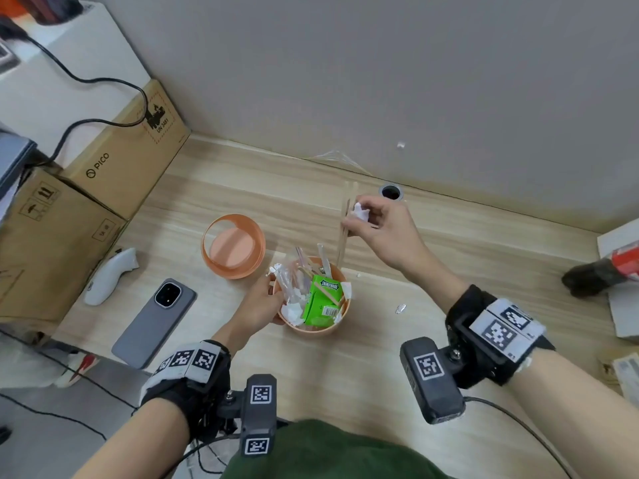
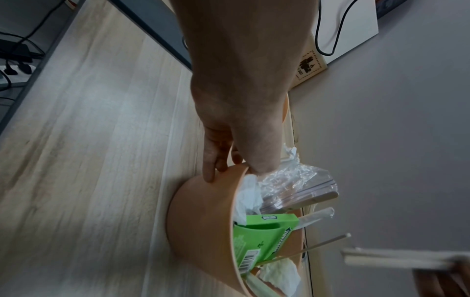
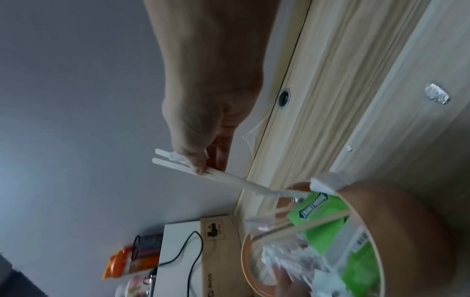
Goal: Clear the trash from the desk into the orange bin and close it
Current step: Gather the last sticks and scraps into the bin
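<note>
The orange bin (image 1: 323,328) stands on the wooden desk, stuffed with a green gum box (image 1: 323,299), crumpled tissue, clear plastic wrap and sticks. My left hand (image 1: 261,304) grips its near-left rim, thumb inside, fingers outside (image 2: 211,170). My right hand (image 1: 375,223) hovers above and behind the bin, pinching a pair of wooden chopsticks (image 1: 344,229) together with a wad of white paper (image 1: 359,211); the chopsticks' lower tips point down into the bin (image 3: 282,194). The bin's orange lid (image 1: 233,246) lies open-side up to the left. A small foil scrap (image 1: 400,308) lies on the desk at right.
A grey phone (image 1: 154,323) and a white controller (image 1: 110,274) lie left of the bin. Cardboard boxes (image 1: 86,202) stand along the left. A cable hole (image 1: 391,191) sits by the back wall. Clear plastic film (image 1: 337,157) lies at the wall edge. Boxes (image 1: 619,271) crowd the right edge.
</note>
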A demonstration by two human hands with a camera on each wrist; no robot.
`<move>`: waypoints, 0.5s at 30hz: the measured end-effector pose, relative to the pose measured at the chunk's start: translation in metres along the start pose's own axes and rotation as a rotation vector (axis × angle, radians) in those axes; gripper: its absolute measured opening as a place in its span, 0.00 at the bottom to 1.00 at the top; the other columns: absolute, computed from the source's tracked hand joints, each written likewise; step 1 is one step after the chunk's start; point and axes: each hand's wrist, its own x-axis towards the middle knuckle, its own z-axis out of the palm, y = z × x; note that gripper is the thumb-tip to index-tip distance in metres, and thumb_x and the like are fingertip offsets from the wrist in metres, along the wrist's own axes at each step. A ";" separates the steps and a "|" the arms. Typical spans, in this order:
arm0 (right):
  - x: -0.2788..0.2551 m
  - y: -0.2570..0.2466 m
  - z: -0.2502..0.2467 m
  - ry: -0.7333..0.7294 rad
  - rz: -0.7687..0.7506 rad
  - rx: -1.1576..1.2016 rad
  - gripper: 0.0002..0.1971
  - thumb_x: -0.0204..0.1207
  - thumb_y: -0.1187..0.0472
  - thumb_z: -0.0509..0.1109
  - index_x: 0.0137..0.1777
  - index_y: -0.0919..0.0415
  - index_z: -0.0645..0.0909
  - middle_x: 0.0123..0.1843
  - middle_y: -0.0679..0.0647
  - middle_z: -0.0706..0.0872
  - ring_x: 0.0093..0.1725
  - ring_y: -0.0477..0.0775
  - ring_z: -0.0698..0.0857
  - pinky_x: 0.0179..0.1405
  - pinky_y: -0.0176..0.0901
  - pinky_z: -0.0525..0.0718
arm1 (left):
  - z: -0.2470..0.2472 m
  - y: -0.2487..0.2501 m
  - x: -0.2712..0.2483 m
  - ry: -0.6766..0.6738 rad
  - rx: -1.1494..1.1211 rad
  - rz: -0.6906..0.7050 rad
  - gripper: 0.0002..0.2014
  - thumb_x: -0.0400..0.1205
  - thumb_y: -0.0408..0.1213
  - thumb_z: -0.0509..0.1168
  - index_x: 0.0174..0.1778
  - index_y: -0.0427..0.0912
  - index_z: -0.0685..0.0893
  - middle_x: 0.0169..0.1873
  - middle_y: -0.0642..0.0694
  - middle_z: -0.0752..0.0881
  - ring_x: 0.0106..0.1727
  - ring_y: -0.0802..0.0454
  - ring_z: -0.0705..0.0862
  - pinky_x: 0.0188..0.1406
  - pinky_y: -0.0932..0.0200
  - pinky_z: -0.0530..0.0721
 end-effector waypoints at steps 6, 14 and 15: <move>-0.011 0.037 0.031 -0.096 -0.080 -0.373 0.08 0.71 0.67 0.71 0.46 0.54 0.86 0.40 0.45 0.88 0.42 0.47 0.84 0.49 0.45 0.84 | -0.003 0.000 0.002 -0.025 0.021 -0.006 0.11 0.88 0.38 0.56 0.64 0.50 0.79 0.46 0.52 0.89 0.42 0.54 0.89 0.40 0.58 0.91; -0.020 0.055 0.037 -0.219 -0.090 -0.693 0.07 0.70 0.61 0.74 0.48 0.56 0.85 0.46 0.52 0.89 0.51 0.55 0.80 0.55 0.51 0.78 | -0.008 -0.006 0.004 -0.039 0.012 -0.030 0.12 0.85 0.36 0.60 0.64 0.48 0.79 0.52 0.46 0.88 0.47 0.49 0.89 0.45 0.52 0.91; -0.020 0.054 0.035 -0.257 -0.076 -0.655 0.09 0.70 0.60 0.75 0.50 0.56 0.84 0.47 0.51 0.88 0.50 0.53 0.81 0.55 0.49 0.79 | -0.009 -0.007 0.005 -0.040 0.012 -0.032 0.12 0.85 0.36 0.60 0.64 0.48 0.79 0.52 0.46 0.88 0.47 0.49 0.89 0.45 0.51 0.91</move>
